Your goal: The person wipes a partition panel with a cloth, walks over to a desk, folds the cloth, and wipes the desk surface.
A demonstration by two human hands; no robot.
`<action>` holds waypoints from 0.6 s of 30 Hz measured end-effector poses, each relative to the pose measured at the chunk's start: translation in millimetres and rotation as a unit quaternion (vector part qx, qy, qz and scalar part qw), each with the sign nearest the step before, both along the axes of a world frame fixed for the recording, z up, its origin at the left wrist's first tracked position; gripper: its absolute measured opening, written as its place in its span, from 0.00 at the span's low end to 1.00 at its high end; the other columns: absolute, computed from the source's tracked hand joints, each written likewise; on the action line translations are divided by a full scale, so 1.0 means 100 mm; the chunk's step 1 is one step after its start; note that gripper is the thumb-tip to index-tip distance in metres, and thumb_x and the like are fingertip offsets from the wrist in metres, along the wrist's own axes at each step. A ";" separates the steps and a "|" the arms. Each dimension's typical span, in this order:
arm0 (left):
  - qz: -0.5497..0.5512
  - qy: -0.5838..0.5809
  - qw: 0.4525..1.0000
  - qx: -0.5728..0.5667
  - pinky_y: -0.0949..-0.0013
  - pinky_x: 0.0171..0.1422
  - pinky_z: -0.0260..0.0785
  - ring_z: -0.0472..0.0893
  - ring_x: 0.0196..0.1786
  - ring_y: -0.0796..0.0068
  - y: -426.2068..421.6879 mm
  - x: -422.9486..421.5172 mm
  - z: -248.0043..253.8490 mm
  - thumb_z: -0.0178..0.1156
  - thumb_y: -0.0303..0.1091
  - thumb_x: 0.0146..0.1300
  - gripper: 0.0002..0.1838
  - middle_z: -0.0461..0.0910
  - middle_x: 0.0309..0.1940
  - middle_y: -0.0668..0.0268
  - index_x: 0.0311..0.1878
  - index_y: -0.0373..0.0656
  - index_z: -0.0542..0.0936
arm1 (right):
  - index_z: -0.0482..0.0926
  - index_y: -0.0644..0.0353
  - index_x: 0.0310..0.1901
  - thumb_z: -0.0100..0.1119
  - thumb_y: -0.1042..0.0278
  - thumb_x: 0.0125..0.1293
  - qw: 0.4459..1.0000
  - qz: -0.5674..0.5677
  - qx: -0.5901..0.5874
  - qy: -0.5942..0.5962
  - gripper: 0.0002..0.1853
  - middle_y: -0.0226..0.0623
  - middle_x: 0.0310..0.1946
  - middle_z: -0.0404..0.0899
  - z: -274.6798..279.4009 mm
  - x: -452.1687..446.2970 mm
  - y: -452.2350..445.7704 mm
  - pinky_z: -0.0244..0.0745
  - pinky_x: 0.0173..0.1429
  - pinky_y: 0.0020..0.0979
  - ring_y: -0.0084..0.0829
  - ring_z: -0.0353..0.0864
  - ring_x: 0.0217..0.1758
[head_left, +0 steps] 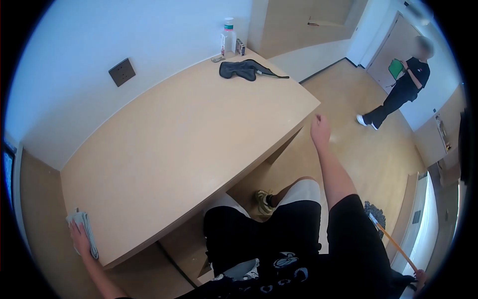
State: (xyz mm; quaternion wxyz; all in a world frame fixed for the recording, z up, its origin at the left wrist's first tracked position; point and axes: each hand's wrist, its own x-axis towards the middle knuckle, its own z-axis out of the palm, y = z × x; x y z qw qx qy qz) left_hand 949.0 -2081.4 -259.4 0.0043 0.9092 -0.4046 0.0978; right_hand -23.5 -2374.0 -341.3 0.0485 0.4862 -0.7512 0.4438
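Note:
At the near left end of the wooden desk [164, 149], my left hand [80, 240] presses on a folded grey-green cloth [88, 230], its fingers laid over the fabric. My right hand [320, 130] is curled into a fist beside the desk's right corner, off the surface, with nothing visible in it. Toward the far end of the desktop lies a dark grey cloth-like item [241, 70] with a narrow strap. Behind it stand a clear bottle [228, 40] with a green band and a small box [241, 47] against the wall.
A wall socket [122, 72] sits above the desk. Beyond, a person [416, 74] in dark clothes holds something green [396, 69]. At lower right, another person's hand [420, 279] grips an orange-handled mop [376, 214] on the floor. My legs are by the desk's front edge.

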 end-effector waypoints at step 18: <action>-0.089 -0.010 0.995 0.049 0.45 0.82 0.50 0.57 0.82 0.47 -0.62 -1.66 -0.09 0.49 0.51 0.76 0.36 0.56 0.82 0.51 0.83 0.48 0.58 | 0.84 0.54 0.47 0.59 0.66 0.64 0.991 0.076 0.039 0.107 0.12 0.40 0.55 0.81 0.20 -0.24 -0.92 0.72 0.63 0.46 0.45 0.78 0.58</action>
